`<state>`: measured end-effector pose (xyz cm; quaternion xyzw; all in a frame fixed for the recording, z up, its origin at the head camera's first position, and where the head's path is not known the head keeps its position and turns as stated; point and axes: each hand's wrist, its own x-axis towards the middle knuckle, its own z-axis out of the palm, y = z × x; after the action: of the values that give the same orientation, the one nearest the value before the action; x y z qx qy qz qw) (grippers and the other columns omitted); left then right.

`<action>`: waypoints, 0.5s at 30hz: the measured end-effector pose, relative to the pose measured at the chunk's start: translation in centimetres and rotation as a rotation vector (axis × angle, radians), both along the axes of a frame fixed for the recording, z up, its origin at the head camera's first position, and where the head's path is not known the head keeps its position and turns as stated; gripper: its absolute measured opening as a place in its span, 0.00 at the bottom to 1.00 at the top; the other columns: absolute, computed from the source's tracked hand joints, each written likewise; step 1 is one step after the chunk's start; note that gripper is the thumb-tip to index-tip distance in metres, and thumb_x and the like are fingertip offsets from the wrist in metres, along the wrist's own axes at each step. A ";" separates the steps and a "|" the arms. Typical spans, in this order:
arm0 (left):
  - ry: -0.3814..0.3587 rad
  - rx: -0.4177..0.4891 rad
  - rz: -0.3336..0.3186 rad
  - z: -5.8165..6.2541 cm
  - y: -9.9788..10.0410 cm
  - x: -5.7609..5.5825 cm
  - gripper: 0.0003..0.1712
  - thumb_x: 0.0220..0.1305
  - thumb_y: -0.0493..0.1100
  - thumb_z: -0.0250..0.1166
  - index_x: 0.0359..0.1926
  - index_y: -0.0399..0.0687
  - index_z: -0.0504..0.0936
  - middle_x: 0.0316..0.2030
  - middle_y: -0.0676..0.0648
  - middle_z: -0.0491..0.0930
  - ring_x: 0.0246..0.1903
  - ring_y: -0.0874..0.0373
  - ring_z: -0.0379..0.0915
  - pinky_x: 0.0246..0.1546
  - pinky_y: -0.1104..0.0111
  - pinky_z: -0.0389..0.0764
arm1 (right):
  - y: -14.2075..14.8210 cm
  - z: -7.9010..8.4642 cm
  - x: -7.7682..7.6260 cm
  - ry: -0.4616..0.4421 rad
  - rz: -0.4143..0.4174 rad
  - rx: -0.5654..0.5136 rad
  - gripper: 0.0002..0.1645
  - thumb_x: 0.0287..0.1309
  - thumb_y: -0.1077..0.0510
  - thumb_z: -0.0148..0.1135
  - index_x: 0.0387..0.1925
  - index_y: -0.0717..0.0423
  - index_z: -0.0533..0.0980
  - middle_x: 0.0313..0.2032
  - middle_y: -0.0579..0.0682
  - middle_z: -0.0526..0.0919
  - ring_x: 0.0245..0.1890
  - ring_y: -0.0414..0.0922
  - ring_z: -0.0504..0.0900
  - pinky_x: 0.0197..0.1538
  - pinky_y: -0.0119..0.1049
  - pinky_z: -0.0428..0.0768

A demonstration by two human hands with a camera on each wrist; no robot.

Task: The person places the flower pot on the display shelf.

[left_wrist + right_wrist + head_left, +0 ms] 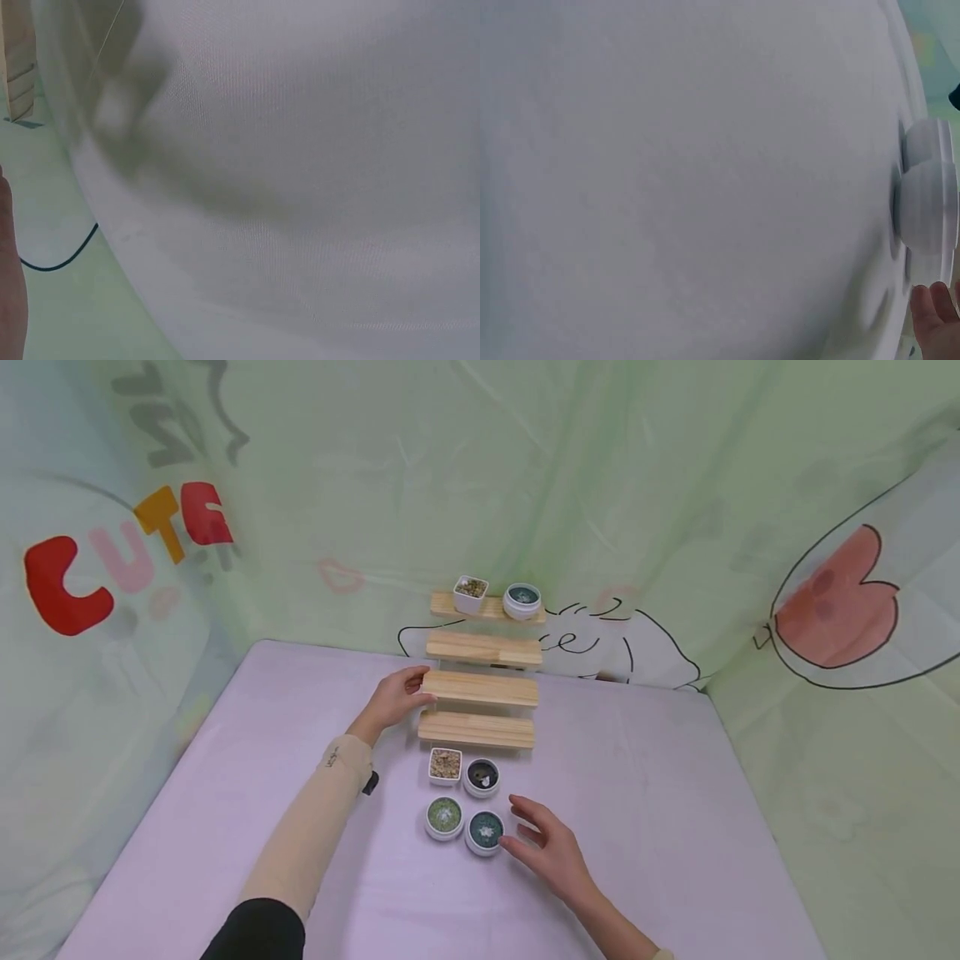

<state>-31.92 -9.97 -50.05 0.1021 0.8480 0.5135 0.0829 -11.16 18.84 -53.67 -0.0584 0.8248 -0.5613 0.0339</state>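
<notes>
A tiered wooden stand (480,688) with pale planks rises at the table's back. My left hand (392,697) grips the left end of one middle plank, thumb in front and fingers behind. On the top plank are a square white pot (470,596) and a round white pot (522,602). Before the stand sit a square pot of brown grains (446,765), a round pot with dark filling (482,777), a green-filled pot (444,818) and a dark-teal-filled pot (485,832). My right hand (551,852), fingers spread and loosely bent, is beside the teal-filled pot, apparently grasping nothing.
A pale lilac cloth covers the table (645,793). Printed green curtains (360,485) hang behind and at both sides, close behind the stand. In the right wrist view, white pots (928,206) stand along the right edge.
</notes>
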 end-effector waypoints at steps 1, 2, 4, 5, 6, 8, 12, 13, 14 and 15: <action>-0.002 0.001 0.004 0.0 0.0 0.0 0.41 0.61 0.43 0.71 0.71 0.36 0.63 0.66 0.36 0.67 0.64 0.45 0.67 0.66 0.62 0.71 | -0.1 -0.1 0.2 -0.007 0.001 0.001 0.38 0.47 0.61 0.77 0.62 0.56 0.74 0.60 0.52 0.77 0.60 0.53 0.75 0.60 0.39 0.78; -0.001 0.000 0.006 -0.1 -0.1 0.0 0.41 0.61 0.43 0.70 0.71 0.36 0.63 0.66 0.36 0.67 0.64 0.45 0.67 0.65 0.62 0.71 | -0.2 -0.2 0.4 -0.012 0.001 0.002 0.38 0.47 0.61 0.77 0.62 0.56 0.74 0.60 0.52 0.77 0.60 0.53 0.75 0.59 0.39 0.79; 0.001 -0.001 0.006 -0.1 -0.1 0.1 0.41 0.61 0.43 0.70 0.71 0.36 0.63 0.66 0.35 0.67 0.64 0.45 0.67 0.65 0.62 0.71 | -0.4 -0.5 0.8 -0.025 -0.004 -0.009 0.39 0.46 0.63 0.77 0.62 0.57 0.74 0.60 0.53 0.77 0.60 0.53 0.75 0.59 0.39 0.79; 0.002 -0.003 0.005 -0.1 -0.1 0.1 0.41 0.61 0.43 0.70 0.71 0.36 0.63 0.66 0.35 0.67 0.64 0.45 0.67 0.65 0.62 0.71 | -0.5 -0.6 0.9 -0.029 -0.007 -0.012 0.39 0.46 0.63 0.77 0.62 0.57 0.74 0.59 0.53 0.77 0.60 0.54 0.76 0.58 0.39 0.79; 0.000 -0.003 0.005 -0.1 -0.1 0.1 0.41 0.61 0.44 0.70 0.71 0.36 0.63 0.66 0.36 0.67 0.64 0.46 0.67 0.65 0.62 0.71 | -0.6 -0.8 1.1 -0.033 -0.012 -0.015 0.39 0.46 0.63 0.77 0.62 0.57 0.74 0.59 0.53 0.77 0.60 0.54 0.76 0.58 0.38 0.80; 0.001 -0.006 0.003 0.0 -0.1 0.1 0.41 0.61 0.44 0.70 0.71 0.36 0.63 0.66 0.36 0.67 0.64 0.45 0.67 0.65 0.62 0.71 | -0.8 -1.1 1.4 -0.033 -0.016 -0.030 0.39 0.46 0.63 0.77 0.62 0.58 0.73 0.59 0.54 0.77 0.60 0.54 0.76 0.57 0.38 0.80; 0.003 -0.006 0.002 0.0 -0.1 0.1 0.41 0.61 0.44 0.70 0.71 0.36 0.63 0.66 0.36 0.67 0.64 0.46 0.67 0.66 0.62 0.70 | -1.1 -1.6 1.8 0.008 -0.013 -0.093 0.38 0.45 0.67 0.76 0.61 0.61 0.73 0.59 0.59 0.77 0.59 0.57 0.76 0.57 0.39 0.80; 0.005 -0.005 0.002 0.0 -0.1 0.1 0.41 0.61 0.44 0.70 0.71 0.36 0.63 0.66 0.36 0.67 0.64 0.46 0.67 0.66 0.62 0.71 | -1.2 -1.8 1.9 0.024 -0.009 -0.110 0.38 0.45 0.67 0.76 0.61 0.62 0.73 0.58 0.60 0.77 0.58 0.57 0.76 0.57 0.39 0.79; 0.007 -0.003 0.001 0.0 -0.1 0.1 0.41 0.61 0.44 0.70 0.71 0.36 0.63 0.66 0.36 0.67 0.64 0.45 0.67 0.65 0.62 0.71 | -1.2 -1.9 2.0 0.042 -0.004 -0.123 0.38 0.45 0.68 0.76 0.61 0.63 0.73 0.58 0.61 0.77 0.58 0.58 0.76 0.57 0.39 0.79; 0.007 0.000 0.002 0.1 -0.1 0.1 0.41 0.61 0.44 0.70 0.70 0.36 0.63 0.66 0.36 0.67 0.64 0.45 0.67 0.65 0.62 0.71 | -1.3 -2.1 2.1 0.055 -0.001 -0.139 0.38 0.44 0.69 0.76 0.61 0.64 0.73 0.58 0.62 0.76 0.58 0.59 0.76 0.58 0.40 0.79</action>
<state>-31.81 -10.03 -49.98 0.1031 0.8485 0.5129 0.0793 -9.10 17.53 -55.72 -0.0756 0.7844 -0.6156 0.0067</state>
